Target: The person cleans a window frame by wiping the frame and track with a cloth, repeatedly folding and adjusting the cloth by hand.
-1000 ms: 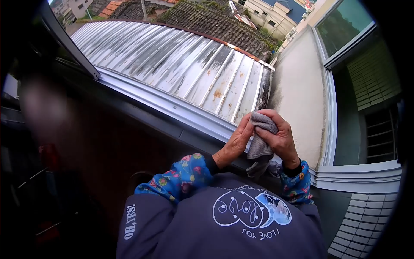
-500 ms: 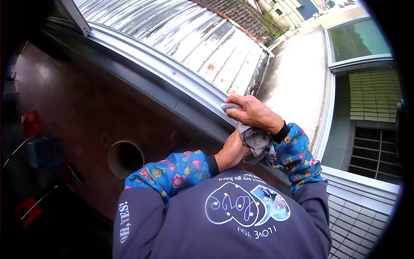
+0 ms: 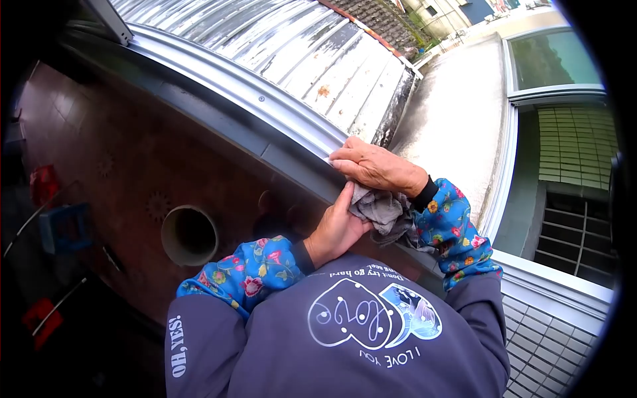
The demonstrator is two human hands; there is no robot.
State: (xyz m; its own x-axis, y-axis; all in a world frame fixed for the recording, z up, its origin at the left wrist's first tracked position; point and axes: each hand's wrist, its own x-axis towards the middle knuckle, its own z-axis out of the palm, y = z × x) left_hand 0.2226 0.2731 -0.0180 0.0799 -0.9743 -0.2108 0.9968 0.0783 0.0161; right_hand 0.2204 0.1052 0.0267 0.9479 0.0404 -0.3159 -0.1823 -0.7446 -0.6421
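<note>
A crumpled grey cloth [image 3: 386, 211] hangs over the inner edge of the aluminium window track [image 3: 262, 99]. My right hand [image 3: 379, 166] is closed over the cloth's upper end, its curled fingertips down at the metal rails; part of the cloth is hidden beneath the palm. Just below it, my left hand [image 3: 340, 225] grips the loose folds from the left, thumb pointing up towards the right hand. Its other fingers are partly covered by the cloth. Both forearms wear blue flowered sleeve covers [image 3: 255, 272].
Outside lies a corrugated metal roof [image 3: 312, 60] beside a pale ledge [image 3: 458, 99]. A sliding window [image 3: 557, 60] stands at the right. Inside, a round pipe-like opening [image 3: 190, 235], a blue stool [image 3: 65, 227] and red objects [image 3: 44, 186] are at the left.
My right hand has slid slightly left along the track, and the cloth end that poked out before its fingers is now covered. My left hand has moved down and left, its thumb now extended.
</note>
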